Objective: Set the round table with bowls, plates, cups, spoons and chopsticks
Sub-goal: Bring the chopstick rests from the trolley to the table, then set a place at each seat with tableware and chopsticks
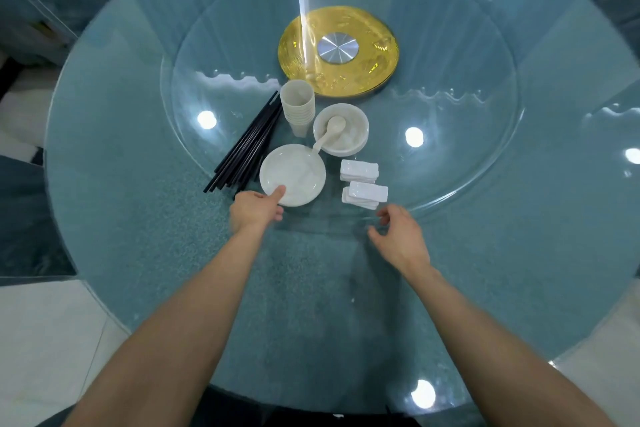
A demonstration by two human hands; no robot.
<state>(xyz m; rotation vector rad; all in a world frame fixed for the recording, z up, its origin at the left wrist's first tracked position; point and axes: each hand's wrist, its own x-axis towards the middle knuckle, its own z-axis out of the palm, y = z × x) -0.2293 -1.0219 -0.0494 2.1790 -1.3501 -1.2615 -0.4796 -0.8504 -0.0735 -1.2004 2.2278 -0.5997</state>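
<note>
A stack of white plates [294, 170] lies on the glass turntable [467, 107] near its front edge. My left hand [254, 210] grips the near rim of the plates, thumb on top. A white bowl stack [346, 130] stands behind, holding a white spoon [329, 133] whose handle sticks out over the plates. Beige cups [298, 104] are stacked upright left of the bowls. A bundle of black chopsticks [249, 149] lies left of the plates. My right hand [398, 236] hovers over the table, fingers loosely curled and holding nothing.
Two small piles of white rectangular chopstick rests [363, 184] sit right of the plates. A gold disc with a metal hub [337, 52] marks the turntable's centre. The round blue table [138, 218] extends all around; pale floor shows at the lower left.
</note>
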